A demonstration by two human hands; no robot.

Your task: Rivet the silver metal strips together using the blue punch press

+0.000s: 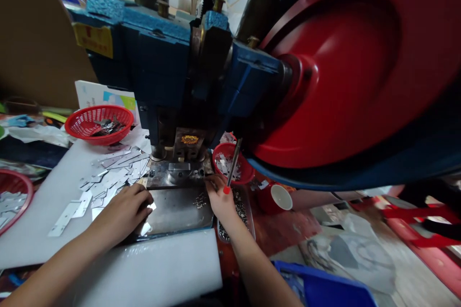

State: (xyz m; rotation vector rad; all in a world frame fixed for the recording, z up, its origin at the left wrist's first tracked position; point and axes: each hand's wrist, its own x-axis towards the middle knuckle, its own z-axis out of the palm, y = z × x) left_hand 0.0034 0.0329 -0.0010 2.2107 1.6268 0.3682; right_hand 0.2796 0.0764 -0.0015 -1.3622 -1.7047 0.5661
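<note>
My left hand (135, 208) is at the left edge of the smooth metal plate (176, 206) in front of the press. Its fingers are bent and drawn together; whatever they may hold is hidden. My right hand (219, 199) reaches to the right end of the die block (176, 173), fingers stretched forward, with no held thing visible. A metal rod (234, 165) with a red tip stands across the right wrist. Small metal bits (200, 200) lie on the plate beside the right hand. Flat metal strips (117, 172) are spread left of the die.
The blue press (154, 57) with its big red wheel (345, 81) looms overhead. Red baskets hold metal pieces: one at the back left (99, 139), one behind my right hand (248, 172). A clear tray (252, 223) of small parts, a red cup (266, 199) and a blue bin (324, 288) are at right.
</note>
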